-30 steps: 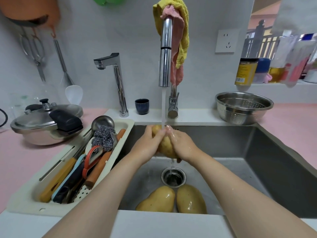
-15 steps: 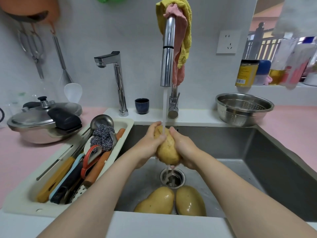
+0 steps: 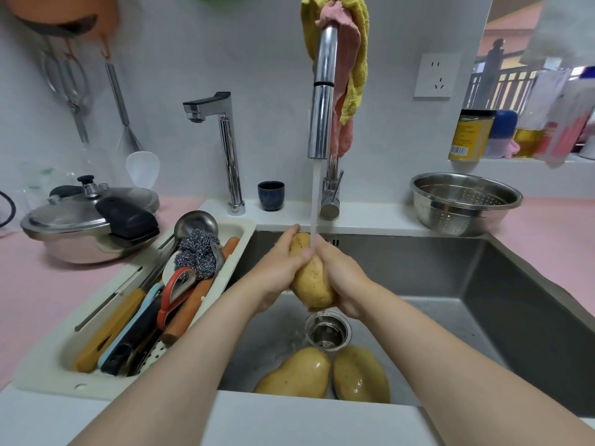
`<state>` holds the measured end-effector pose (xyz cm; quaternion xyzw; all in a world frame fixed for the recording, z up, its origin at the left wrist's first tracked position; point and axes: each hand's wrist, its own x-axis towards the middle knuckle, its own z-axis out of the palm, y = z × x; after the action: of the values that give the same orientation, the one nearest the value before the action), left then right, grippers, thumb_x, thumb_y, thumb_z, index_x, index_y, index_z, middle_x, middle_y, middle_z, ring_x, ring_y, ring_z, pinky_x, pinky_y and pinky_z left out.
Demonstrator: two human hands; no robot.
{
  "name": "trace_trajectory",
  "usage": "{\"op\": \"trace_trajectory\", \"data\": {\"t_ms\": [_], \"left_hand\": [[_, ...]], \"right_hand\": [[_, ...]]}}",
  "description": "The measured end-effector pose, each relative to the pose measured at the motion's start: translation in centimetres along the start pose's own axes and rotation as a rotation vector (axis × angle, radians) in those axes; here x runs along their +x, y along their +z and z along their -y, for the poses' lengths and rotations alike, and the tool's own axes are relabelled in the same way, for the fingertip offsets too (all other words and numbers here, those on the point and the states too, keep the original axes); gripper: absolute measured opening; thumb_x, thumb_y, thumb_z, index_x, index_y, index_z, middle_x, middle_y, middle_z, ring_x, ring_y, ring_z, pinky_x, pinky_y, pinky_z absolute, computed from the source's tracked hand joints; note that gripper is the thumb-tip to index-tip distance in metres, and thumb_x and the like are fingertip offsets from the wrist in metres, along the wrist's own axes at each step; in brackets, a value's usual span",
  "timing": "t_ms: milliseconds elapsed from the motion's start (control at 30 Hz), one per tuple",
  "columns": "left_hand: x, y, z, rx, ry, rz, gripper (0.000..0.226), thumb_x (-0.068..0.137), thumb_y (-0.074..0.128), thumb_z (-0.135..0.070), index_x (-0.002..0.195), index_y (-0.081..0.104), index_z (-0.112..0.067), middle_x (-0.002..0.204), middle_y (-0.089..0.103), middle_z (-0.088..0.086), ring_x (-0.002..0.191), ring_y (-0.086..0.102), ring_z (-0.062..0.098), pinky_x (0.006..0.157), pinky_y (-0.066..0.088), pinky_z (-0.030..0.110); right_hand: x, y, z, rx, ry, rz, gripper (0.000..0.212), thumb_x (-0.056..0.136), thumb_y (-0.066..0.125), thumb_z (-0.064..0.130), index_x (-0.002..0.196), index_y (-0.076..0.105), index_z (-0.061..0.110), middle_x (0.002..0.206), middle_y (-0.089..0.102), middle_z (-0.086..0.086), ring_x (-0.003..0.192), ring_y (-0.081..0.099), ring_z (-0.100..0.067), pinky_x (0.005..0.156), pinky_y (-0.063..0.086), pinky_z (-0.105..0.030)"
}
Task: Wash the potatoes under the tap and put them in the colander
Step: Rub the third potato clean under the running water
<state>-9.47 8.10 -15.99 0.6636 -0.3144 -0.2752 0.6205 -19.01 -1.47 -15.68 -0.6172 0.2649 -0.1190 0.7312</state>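
Note:
A yellow potato [image 3: 311, 280] is held upright over the sink, under the water stream from the chrome tap [image 3: 322, 101]. My left hand [image 3: 279, 270] grips its left side and my right hand [image 3: 342, 277] grips its right side. Two wet potatoes [image 3: 297, 375] [image 3: 360, 375] lie on the sink floor near the front edge, just below the drain [image 3: 327, 329]. The steel colander [image 3: 463, 202] stands empty on the counter at the back right of the sink.
A white utensil tray [image 3: 61, 378] with tools and a steel scourer sits left of the sink [image 3: 521, 304]. A pressure cooker [image 3: 90, 220] stands further left. A second tap [image 3: 225, 149], a dark cup [image 3: 271, 195] and cloths draped over the tap are behind.
The potato has turned in my hands and more of its lower end now shows below them. Both hands stay under the running water.

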Motion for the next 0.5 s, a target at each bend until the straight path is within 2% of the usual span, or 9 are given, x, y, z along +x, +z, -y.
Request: {"op": "trace_trajectory", "data": {"t_ms": [67,133,233,300,367,400,467,500], "left_hand": [[0.1,0.2,0.1,0.006,0.008,-0.039,0.065,0.098,0.065,-0.026,0.155,0.035,-0.034,0.147,0.047,-0.001,0.128,0.056,0.025,0.097,0.056,0.048],[0.5,0.7,0.1,0.038,0.050,-0.153,0.057,0.094,0.069,-0.029,0.147,0.048,-0.034,0.141,0.055,0.001,0.122,0.060,0.023,0.094,0.057,0.043],[0.6,1.3,-0.3,0.057,0.145,-0.353,0.025,0.098,0.062,-0.030,0.123,0.065,-0.030,0.125,0.064,-0.004,0.116,0.061,0.017,0.095,0.052,0.033],[0.5,1.2,-0.6,0.026,0.126,-0.435,0.022,0.102,0.054,-0.032,0.118,0.069,-0.029,0.123,0.067,-0.004,0.113,0.061,0.016,0.098,0.050,0.033],[0.3,0.5,-0.7,0.023,0.076,-0.399,0.029,0.106,0.045,-0.032,0.120,0.070,-0.034,0.126,0.066,-0.004,0.112,0.061,0.016,0.099,0.053,0.039],[0.3,0.1,-0.7,0.008,0.067,-0.332,0.031,0.107,0.042,-0.030,0.118,0.070,-0.039,0.128,0.066,-0.003,0.113,0.062,0.016,0.098,0.055,0.040],[0.3,-0.4,-0.5,-0.103,0.072,-0.178,0.035,0.110,0.040,-0.023,0.123,0.065,-0.042,0.133,0.066,0.000,0.116,0.064,0.016,0.090,0.058,0.037],[0.2,-0.5,-0.5,-0.191,0.067,-0.115,0.037,0.109,0.040,-0.017,0.131,0.062,-0.038,0.135,0.065,0.002,0.115,0.065,0.015,0.083,0.060,0.033]], "right_hand": [[-0.1,0.2,0.4,-0.004,0.061,-0.074,0.046,0.102,0.039,0.065,0.122,0.061,0.029,0.112,0.072,-0.013,0.090,0.074,-0.039,0.061,0.063,-0.052],[-0.1,0.3,0.6,-0.018,0.034,-0.081,0.046,0.105,0.035,0.060,0.124,0.060,0.027,0.113,0.071,-0.015,0.089,0.073,-0.040,0.059,0.063,-0.051],[0.1,0.2,0.4,0.017,-0.058,0.056,0.035,0.109,0.039,0.045,0.128,0.063,0.029,0.120,0.071,-0.014,0.092,0.073,-0.041,0.063,0.062,-0.053],[0.3,0.1,-0.1,0.071,-0.064,0.203,0.032,0.109,0.045,0.032,0.139,0.057,0.033,0.129,0.069,-0.011,0.098,0.072,-0.038,0.061,0.061,-0.048],[0.6,0.2,-0.6,0.065,-0.093,0.260,0.037,0.104,0.056,0.022,0.140,0.054,0.031,0.129,0.068,-0.014,0.096,0.071,-0.035,0.059,0.060,-0.043],[0.7,0.3,-0.7,0.046,-0.120,0.242,0.035,0.102,0.061,0.024,0.136,0.057,0.031,0.126,0.070,-0.013,0.097,0.072,-0.035,0.061,0.059,-0.042],[0.6,0.4,-0.4,0.035,-0.153,0.172,0.028,0.098,0.066,0.037,0.125,0.064,0.031,0.119,0.075,-0.010,0.100,0.074,-0.033,0.066,0.059,-0.043],[0.7,0.4,-0.2,0.052,-0.140,0.127,0.031,0.096,0.066,0.046,0.122,0.067,0.029,0.116,0.077,-0.009,0.100,0.075,-0.032,0.070,0.061,-0.045]]}}
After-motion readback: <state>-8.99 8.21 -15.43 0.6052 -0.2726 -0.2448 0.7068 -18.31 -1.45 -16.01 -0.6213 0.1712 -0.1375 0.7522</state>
